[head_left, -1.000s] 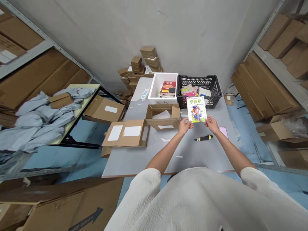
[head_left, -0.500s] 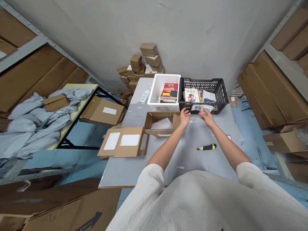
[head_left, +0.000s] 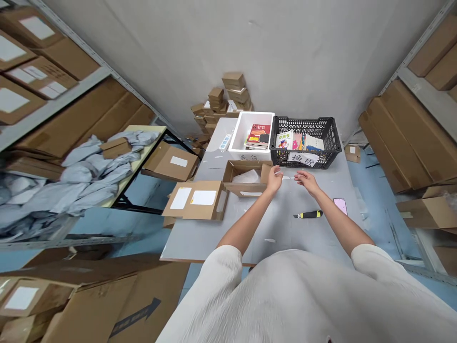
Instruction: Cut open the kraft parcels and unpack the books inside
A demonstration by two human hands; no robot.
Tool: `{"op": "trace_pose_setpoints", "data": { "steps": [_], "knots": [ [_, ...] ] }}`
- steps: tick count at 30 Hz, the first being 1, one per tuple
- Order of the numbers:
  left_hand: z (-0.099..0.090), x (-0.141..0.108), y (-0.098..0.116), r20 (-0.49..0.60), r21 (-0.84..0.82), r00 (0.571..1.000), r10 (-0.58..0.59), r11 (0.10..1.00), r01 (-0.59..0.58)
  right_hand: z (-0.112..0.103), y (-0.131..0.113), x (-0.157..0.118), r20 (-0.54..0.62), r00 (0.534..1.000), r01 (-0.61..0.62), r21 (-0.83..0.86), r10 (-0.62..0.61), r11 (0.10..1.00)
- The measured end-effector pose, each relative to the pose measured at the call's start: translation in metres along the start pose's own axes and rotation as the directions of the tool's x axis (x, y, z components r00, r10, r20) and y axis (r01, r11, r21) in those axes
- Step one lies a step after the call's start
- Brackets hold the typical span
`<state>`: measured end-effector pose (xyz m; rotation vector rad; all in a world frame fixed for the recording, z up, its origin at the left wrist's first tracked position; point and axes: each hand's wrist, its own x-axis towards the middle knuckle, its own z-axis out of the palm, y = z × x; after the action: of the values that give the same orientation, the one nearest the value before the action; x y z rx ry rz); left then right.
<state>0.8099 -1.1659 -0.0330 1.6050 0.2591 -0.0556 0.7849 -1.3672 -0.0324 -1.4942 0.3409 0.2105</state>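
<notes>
Over the grey table, my left hand is beside the right end of an open cardboard box with clear wrapping in it. Its fingers are bent close together; whether they pinch anything is too small to tell. My right hand hovers in front of the black crate, fingers apart and holding nothing. Books stand in that crate. A white foam box with more books adjoins it. The yellow-and-black cutter lies below my right hand.
A phone lies by my right forearm. Flat cartons with white labels are at the table's left. Grey bags cover a side table. Small boxes are stacked by the wall, and shelves with cartons flank both sides.
The view has turned left, so the table and boxes appear further right and the phone shows fully. Both hands now sit slightly lower, away from the crate's front label.
</notes>
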Motion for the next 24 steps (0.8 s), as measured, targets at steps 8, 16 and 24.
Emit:
{"op": "trace_pose_setpoints", "data": {
  "steps": [8,16,24],
  "knots": [
    [-0.028,-0.055,0.005,-0.057,0.032,0.998,0.037,0.999,-0.035,-0.001,0.008,-0.047,0.092,0.996,0.025,-0.068,-0.018,0.997],
    [-0.082,-0.103,-0.009,-0.17,0.085,0.984,0.052,0.996,-0.038,0.02,0.02,-0.077,0.141,0.99,0.021,-0.131,-0.003,0.991],
    [-0.156,-0.108,-0.011,-0.369,0.172,0.929,0.023,0.984,0.044,0.065,0.029,-0.082,0.122,0.992,0.046,-0.182,-0.024,0.982]
  ]
}}
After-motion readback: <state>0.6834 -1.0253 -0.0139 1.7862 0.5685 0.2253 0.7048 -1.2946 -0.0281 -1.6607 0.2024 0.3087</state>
